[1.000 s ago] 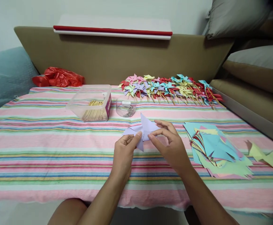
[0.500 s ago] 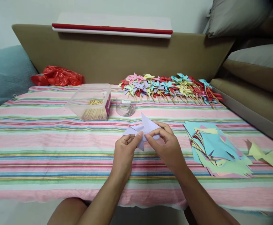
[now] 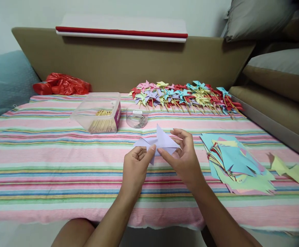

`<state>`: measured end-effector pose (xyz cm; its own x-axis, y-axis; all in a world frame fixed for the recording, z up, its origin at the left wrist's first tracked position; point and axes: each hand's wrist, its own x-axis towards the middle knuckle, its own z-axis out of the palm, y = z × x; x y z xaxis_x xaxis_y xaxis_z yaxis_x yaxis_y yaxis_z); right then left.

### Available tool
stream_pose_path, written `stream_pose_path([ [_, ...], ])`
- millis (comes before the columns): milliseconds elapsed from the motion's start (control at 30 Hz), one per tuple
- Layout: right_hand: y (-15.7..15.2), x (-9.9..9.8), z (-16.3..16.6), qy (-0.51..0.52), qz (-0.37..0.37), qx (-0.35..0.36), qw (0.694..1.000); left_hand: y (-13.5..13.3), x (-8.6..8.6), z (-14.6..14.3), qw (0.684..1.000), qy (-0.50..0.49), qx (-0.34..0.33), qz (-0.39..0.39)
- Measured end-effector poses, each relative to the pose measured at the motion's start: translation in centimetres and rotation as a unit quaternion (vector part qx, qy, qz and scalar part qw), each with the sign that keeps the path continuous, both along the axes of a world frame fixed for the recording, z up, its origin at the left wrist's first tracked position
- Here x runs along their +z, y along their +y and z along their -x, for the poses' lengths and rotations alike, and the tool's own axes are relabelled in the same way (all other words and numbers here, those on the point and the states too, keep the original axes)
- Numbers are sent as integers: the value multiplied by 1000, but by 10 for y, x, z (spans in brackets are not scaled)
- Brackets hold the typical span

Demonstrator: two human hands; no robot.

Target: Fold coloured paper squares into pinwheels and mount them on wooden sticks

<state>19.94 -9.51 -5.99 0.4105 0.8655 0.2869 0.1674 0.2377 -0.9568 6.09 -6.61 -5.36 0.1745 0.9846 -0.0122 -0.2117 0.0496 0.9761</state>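
Between my two hands, above the striped cloth, is a lavender paper pinwheel (image 3: 163, 139) with folded blades, one point standing up. My left hand (image 3: 138, 164) pinches it near the centre, thumb on top and fingers curled beneath. My right hand (image 3: 184, 159) holds its right side, thumb tip at the centre; the index finger is lifted off the paper and the other fingers lie behind the right blade. Beyond the hands stand a clear round dish of small metal pins (image 3: 137, 118) and a clear plastic box (image 3: 95, 111) of thin wooden sticks.
Finished pinwheels on sticks (image 3: 182, 94) lie in a colourful row at the back. Cut coloured paper sheets (image 3: 239, 161) are piled on the right, beside a yellow cut piece (image 3: 290, 170). A red plastic bag (image 3: 63, 84) sits at the back left. Cushions (image 3: 280, 75) border the right.
My right index finger has lifted away from the paper, and the right fingers have spread. The lavender pinwheel's right blade shows more. My left hand keeps its pinch.
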Motion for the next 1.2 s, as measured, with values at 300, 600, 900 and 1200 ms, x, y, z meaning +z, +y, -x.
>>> stream_pose_path([
  [300, -5, 8, -15, -2, 81, 126, 989, 7, -1, 11, 983, 153, -64, -80],
  [600, -2, 3, -14, -81, 82, 121, 986, 11, -1, 17, 966, 219, -91, -101],
  [900, -2, 0, -10, -100, 50, 87, 990, 9, -1, 15, 980, 155, -84, -95],
  [1200, 0, 3, 1, 256, 87, 54, 961, 8, 0, 6, 996, -6, -79, -38],
])
